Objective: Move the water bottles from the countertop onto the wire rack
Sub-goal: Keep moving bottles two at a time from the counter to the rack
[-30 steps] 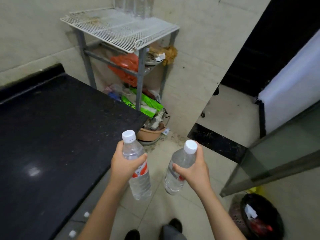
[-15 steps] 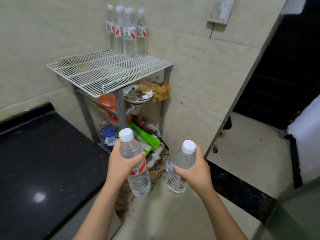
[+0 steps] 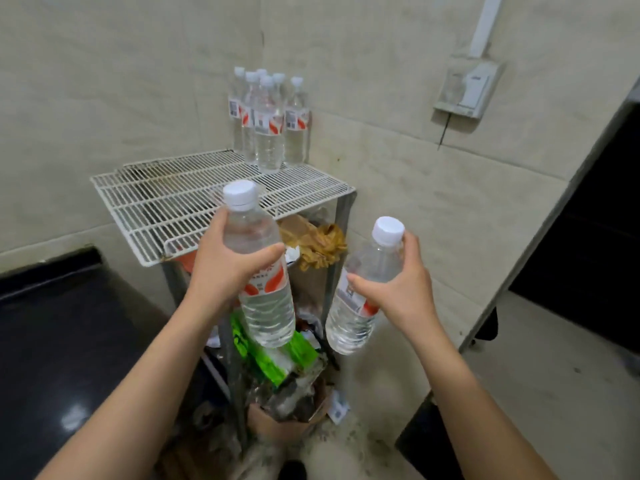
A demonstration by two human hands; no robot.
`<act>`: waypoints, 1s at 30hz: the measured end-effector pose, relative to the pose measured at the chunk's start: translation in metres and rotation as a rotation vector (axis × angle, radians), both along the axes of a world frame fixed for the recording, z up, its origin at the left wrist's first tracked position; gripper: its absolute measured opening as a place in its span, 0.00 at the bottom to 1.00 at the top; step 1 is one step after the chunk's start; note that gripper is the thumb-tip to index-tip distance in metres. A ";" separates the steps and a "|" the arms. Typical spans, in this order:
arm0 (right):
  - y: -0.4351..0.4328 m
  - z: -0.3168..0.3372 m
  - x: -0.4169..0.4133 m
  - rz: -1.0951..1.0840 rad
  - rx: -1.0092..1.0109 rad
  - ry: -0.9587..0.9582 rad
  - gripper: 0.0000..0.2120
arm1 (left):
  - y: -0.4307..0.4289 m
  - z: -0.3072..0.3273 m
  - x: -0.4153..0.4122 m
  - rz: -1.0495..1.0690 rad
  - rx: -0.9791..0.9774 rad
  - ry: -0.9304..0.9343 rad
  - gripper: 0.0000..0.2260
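While each hand, left hand (image 3: 221,268) and right hand (image 3: 398,289), grips a water bottle: seat both upright on wire rack (image 3: 166,202), beside the standing bottles (image 3: 268,123).

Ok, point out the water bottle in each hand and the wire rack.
left-hand water bottle (image 3: 268,317): head view, lower clear body.
right-hand water bottle (image 3: 348,327): head view, lower clear body.
wire rack (image 3: 156,199): head view, bare top shelf.

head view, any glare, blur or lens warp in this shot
Head view: soft glare patch on the black countertop; head view: verticals lean at the right, wide-angle warp; head view: the bottle in the left hand is sharp, clutter under the wire rack smeared.
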State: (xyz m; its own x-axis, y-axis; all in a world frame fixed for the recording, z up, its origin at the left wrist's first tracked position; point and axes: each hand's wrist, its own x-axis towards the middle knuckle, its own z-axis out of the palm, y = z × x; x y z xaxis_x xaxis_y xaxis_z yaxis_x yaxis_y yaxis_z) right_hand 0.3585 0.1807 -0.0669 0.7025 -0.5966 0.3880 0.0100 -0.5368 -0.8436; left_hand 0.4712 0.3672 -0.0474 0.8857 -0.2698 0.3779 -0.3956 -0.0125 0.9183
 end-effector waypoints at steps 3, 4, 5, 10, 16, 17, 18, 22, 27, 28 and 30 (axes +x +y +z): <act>-0.031 0.024 0.045 -0.021 -0.032 -0.097 0.31 | -0.032 0.026 0.040 -0.002 -0.009 -0.072 0.20; -0.041 0.031 0.061 -0.028 -0.047 -0.129 0.31 | -0.043 0.033 0.055 -0.001 -0.020 -0.097 0.21; -0.052 0.039 0.078 -0.035 -0.062 -0.162 0.32 | -0.055 0.041 0.071 0.003 -0.034 -0.115 0.21; -0.098 0.079 0.163 -0.069 -0.157 -0.244 0.35 | -0.111 0.071 0.160 0.031 -0.099 -0.164 0.25; -0.140 0.097 0.260 -0.102 -0.178 -0.274 0.36 | -0.165 0.083 0.249 0.134 -0.139 -0.188 0.25; -0.146 0.098 0.275 -0.100 -0.178 -0.260 0.36 | -0.172 0.082 0.260 0.144 -0.141 -0.186 0.25; -0.151 0.098 0.290 -0.096 -0.174 -0.245 0.36 | -0.179 0.081 0.270 0.158 -0.140 -0.183 0.24; -0.165 0.101 0.345 -0.065 -0.147 -0.210 0.36 | -0.205 0.071 0.305 0.217 -0.092 -0.135 0.26; -0.176 0.100 0.397 0.031 -0.132 -0.177 0.36 | -0.221 0.060 0.331 0.320 -0.021 -0.087 0.34; -0.177 0.099 0.405 0.047 -0.126 -0.163 0.36 | -0.222 0.059 0.334 0.324 -0.022 -0.080 0.36; -0.178 0.097 0.423 0.074 -0.115 -0.122 0.36 | -0.224 0.058 0.341 0.333 -0.017 -0.068 0.36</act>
